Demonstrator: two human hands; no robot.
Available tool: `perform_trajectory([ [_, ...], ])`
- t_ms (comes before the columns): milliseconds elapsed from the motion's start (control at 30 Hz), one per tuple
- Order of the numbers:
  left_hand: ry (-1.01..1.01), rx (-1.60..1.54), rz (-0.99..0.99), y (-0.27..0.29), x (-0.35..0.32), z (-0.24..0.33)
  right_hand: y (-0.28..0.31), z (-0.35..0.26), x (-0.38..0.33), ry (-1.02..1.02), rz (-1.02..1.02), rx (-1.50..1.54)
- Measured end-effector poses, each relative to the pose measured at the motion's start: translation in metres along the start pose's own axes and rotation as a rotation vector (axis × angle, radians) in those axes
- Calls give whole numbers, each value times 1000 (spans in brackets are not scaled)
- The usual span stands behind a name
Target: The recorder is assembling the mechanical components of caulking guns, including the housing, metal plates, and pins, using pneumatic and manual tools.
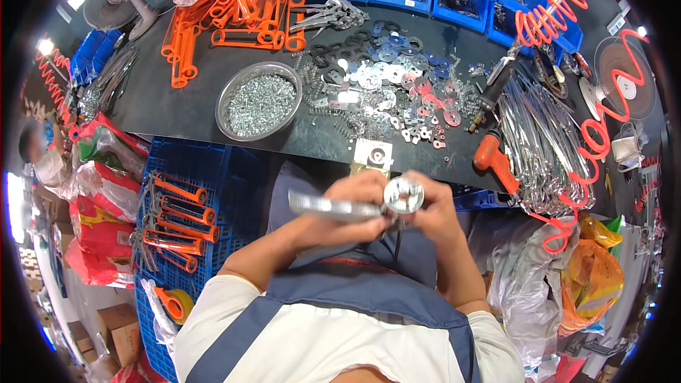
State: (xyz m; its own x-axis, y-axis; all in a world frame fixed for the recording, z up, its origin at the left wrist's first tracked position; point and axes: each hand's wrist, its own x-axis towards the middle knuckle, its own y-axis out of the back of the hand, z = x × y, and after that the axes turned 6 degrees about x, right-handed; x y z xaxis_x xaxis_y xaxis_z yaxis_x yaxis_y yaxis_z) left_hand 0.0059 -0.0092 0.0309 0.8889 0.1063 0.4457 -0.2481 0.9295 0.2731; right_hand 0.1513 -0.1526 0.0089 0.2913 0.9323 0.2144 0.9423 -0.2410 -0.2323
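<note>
Closed around a silvery metal piece (333,206) nearer the wearer than the bowl (228,123), the left hand (358,190) and the right hand (435,209) seem mid-assembly, with orange-handled pieces (186,208) front-left of the bowl apparently further along and loose discs (372,78) right of it seemingly unused.

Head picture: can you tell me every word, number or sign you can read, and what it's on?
There is nothing I can quote clearly.
White labels on the blue bins: too small to read.
Mark on the right-hand fan: too small.
Reddish mark on the dark apron: too blurred.
</note>
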Motion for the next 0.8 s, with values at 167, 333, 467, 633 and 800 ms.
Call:
perform_trajectory([
  [167,258,-79,21,-28,-54,-28,-3,36,-28,-144,23,-126],
  [333,351,-148,71,-14,-56,-29,34,14,51,20,256,-427],
  [467,393,-241,215,-24,-71,-35,4,46,132,-37,-84,-845],
  [633,445,-396,295,-26,-79,-34,-12,95,171,-17,-241,-1574],
  [800,469,-519,340,-27,-80,-35,15,40,143,-192,81,-245],
])
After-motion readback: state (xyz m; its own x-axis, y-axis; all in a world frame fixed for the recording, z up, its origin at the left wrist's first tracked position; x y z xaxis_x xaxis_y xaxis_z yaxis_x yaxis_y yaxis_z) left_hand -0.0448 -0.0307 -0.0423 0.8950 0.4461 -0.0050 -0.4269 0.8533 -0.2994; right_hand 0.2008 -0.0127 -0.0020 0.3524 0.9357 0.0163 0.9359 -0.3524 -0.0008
